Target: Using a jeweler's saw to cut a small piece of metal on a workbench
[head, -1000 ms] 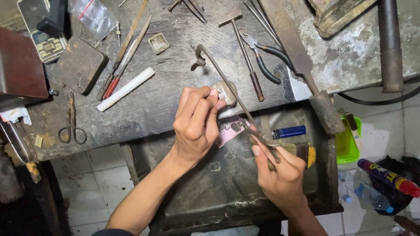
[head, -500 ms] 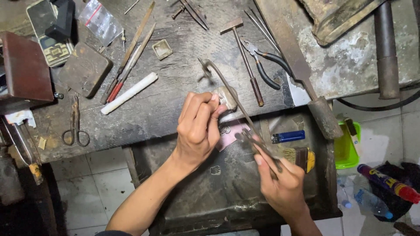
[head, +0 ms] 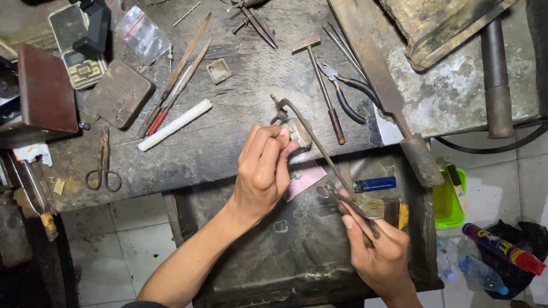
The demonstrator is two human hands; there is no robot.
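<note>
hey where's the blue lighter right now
In the head view the blue lighter lies in the tray under the bench edge, right of centre, just above the right hand and left of the green container.

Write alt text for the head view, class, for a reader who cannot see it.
Seen from above, a person's left hand pinches a small metal piece against the edge of a worn workbench, while the right hand holds a jeweller's saw frame reaching to it. A hammer, pliers, files, scissors and a white stick lie on the bench.
</note>
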